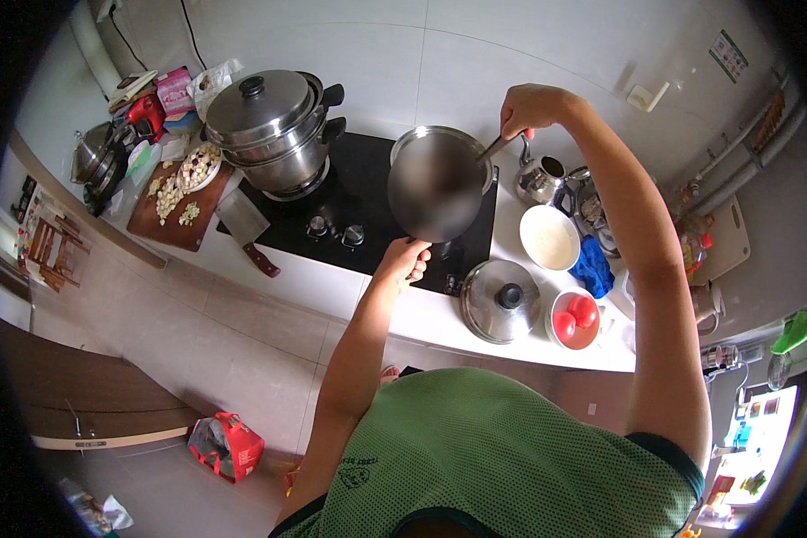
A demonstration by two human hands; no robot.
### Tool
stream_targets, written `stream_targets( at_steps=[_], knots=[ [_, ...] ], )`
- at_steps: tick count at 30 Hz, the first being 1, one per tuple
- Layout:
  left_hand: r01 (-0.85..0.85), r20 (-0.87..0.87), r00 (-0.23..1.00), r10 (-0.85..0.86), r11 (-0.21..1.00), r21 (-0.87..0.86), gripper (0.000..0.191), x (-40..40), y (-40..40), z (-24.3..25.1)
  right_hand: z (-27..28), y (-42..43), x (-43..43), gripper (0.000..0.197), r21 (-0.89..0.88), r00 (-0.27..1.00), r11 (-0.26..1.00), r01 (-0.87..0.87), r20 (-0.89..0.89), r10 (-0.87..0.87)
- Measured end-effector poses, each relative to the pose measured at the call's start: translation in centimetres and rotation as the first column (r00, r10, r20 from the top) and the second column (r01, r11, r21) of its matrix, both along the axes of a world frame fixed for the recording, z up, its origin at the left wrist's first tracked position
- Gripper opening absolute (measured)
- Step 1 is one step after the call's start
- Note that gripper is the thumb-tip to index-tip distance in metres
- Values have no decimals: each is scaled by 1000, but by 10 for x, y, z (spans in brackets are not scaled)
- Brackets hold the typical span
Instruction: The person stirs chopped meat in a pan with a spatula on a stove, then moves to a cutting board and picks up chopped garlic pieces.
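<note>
On the right burner area of the black cooktop (336,215) stands a round metal pan (437,132), its inside mostly blurred. My left hand (405,263) is closed around the pan's handle at the front. Above the pan's right rim, my right hand (532,111) grips the metal handle of a utensil (494,148); its lower end is hidden by the blur. A steel lid with a black knob (501,302) lies on the white counter near the cooktop. Beside it, a white bowl holds red tomatoes (573,319). A white bowl with pale contents (549,238) sits farther back.
A stacked steel steamer pot (262,128) occupies the left burner. A cleaver (245,225) lies by a brown cutting board (175,225) with diced food and a filled plate. A small steel kettle (541,180) and a blue cloth (593,267) are at right. A red bag (242,447) stands on the floor.
</note>
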State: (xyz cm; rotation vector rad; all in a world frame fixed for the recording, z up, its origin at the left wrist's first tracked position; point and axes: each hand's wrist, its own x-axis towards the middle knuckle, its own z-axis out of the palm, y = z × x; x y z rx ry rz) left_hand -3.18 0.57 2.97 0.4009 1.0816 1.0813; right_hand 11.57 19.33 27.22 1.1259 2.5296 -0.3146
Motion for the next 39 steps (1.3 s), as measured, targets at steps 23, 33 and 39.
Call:
stream_targets(
  at_steps=[23, 33, 39],
  knots=[
    [8, -9, 1000, -8, 1000, -4, 23, -1, 0, 0, -15, -15, -3, 18, -44, 988, 996, 75, -131, -80],
    [25, 5, 1000, -25, 1000, -15, 25, -2, 1, -2, -46, 3, -13, 17, 112, 988, 989, 93, -135, -78],
    [36, 19, 999, -36, 999, 1, 24, 0, 3, -1, -79, 7, -9, 18, 471, 998, 880, 58, -8, -62]
  ],
)
